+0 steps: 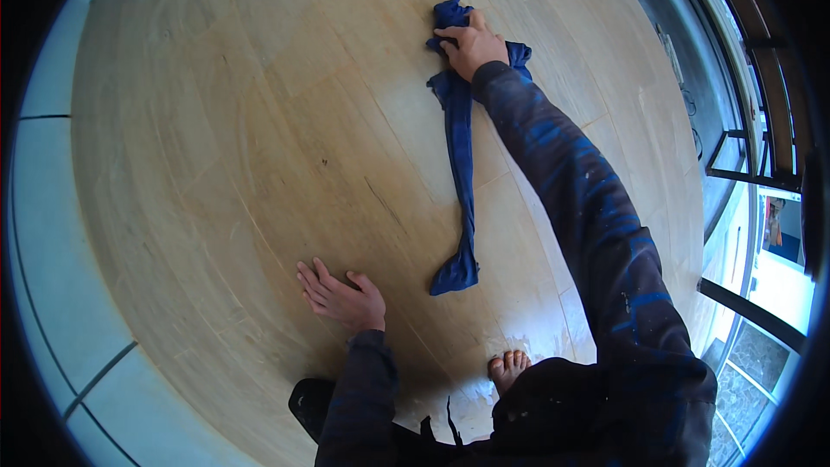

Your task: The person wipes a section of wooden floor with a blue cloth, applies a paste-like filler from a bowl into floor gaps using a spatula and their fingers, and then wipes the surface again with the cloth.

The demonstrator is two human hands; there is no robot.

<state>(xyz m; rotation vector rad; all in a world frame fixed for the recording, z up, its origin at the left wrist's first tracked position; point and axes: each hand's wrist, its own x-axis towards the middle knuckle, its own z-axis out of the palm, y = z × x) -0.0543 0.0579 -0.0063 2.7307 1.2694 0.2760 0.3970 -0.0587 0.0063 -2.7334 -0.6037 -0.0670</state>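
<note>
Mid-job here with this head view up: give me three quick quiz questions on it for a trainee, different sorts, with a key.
1. Multiple choice: what colour is the cloth? A) red B) dark blue C) white
2. True or false: both hands are on the cloth.
3. Fill in: the cloth's long tail runs from the hand on it down toward the person's bare ____.

Key:
1. B
2. False: the right hand is on it; the left hand is apart from it.
3. foot
</note>
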